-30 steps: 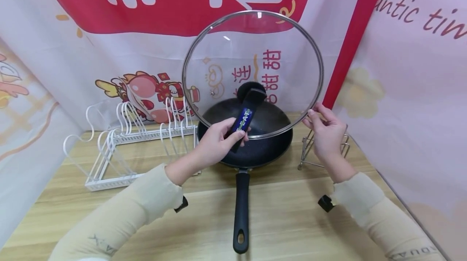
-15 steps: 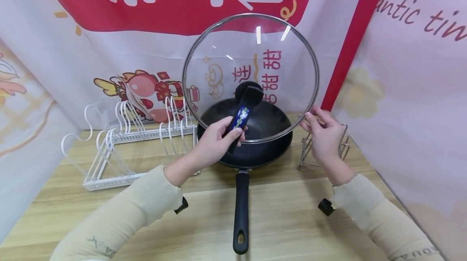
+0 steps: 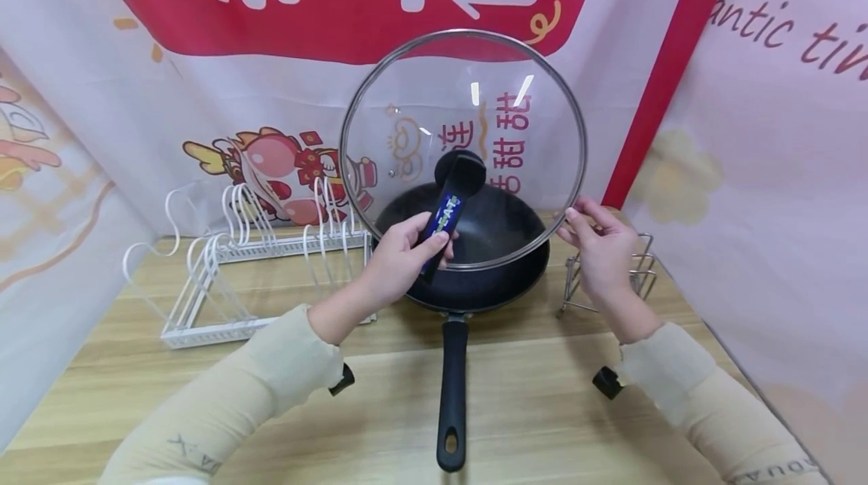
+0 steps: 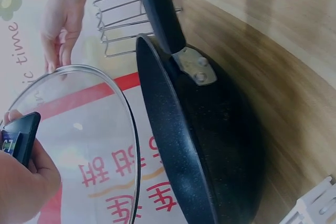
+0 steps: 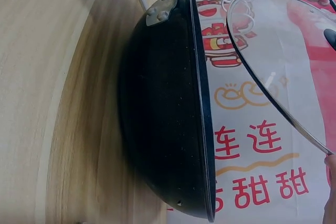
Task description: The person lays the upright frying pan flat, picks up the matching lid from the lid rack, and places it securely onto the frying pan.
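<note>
A round glass lid (image 3: pixel 414 86) with a metal rim is held tilted up above a black wok (image 3: pixel 488 289). My left hand (image 3: pixel 400 255) grips the lid's black handle (image 3: pixel 463 176), which bears a blue label. At the lid's right edge, my right hand (image 3: pixel 603 248) pinches the rim between thumb and fingers. The wok stands on the table, its long handle (image 3: pixel 453 395) pointing toward me. In the left wrist view the lid (image 4: pixel 131 129) is apart from the wok (image 4: pixel 226 140). The right wrist view shows the same gap between lid (image 5: pixel 278 103) and wok (image 5: pixel 163 103).
A white wire rack (image 3: pixel 224 330) with several upright loops stands on the wooden table (image 3: pixel 380 425) at the left. Behind my right hand is a small metal wire rack (image 3: pixel 573 285). Printed cloth (image 3: pixel 271 86) hangs at the back and both sides.
The lid has come slightly down and tilted a little, with both hands still on it. The wok and racks stay in place, while the head view has shifted slightly.
</note>
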Demonstrator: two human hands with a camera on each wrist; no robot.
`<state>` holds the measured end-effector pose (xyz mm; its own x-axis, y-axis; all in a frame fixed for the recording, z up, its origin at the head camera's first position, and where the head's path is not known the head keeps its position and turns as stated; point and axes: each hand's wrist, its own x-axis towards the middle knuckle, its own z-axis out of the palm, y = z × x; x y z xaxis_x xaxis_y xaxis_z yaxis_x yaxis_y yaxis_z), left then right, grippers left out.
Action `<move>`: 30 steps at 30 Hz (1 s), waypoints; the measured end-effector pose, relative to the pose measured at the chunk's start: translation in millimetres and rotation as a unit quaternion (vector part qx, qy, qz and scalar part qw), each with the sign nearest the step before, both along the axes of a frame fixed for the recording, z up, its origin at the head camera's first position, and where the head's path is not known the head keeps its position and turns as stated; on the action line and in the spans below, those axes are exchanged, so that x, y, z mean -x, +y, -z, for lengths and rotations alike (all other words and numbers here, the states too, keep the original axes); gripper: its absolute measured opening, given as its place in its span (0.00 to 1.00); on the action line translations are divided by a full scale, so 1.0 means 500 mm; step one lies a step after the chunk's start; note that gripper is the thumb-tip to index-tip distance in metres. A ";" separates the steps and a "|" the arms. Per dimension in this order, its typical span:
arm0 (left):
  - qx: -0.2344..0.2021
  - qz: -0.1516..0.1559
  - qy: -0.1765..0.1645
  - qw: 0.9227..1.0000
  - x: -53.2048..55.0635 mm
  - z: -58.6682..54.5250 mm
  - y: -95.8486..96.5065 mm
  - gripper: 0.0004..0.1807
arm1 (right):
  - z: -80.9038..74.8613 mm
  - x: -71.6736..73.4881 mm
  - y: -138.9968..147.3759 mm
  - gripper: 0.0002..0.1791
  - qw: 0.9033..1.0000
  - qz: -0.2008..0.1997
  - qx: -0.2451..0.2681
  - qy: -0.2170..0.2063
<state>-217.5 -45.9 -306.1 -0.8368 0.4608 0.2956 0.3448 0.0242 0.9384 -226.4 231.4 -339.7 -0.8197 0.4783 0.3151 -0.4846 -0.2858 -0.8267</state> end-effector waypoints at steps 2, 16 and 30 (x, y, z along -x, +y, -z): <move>0.000 -0.002 -0.010 1.000 0.001 0.003 -0.002 0.11 | -0.001 0.001 0.000 0.12 1.000 -0.004 -0.006 -0.006; -0.017 -0.015 -0.024 0.999 -0.002 0.018 -0.001 0.10 | 0.007 -0.001 0.000 0.14 0.999 -0.015 -0.035 -0.032; 0.020 -0.070 0.000 0.997 0.000 -0.009 0.015 0.08 | -0.006 0.009 0.009 0.13 0.996 -0.039 -0.021 -0.076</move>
<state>-217.4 -38.4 -301.6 -0.8942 0.3503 0.2789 0.3350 0.1103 0.9357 -230.9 236.1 -336.9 -0.8941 0.3996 0.2022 -0.3297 -0.2818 -0.9011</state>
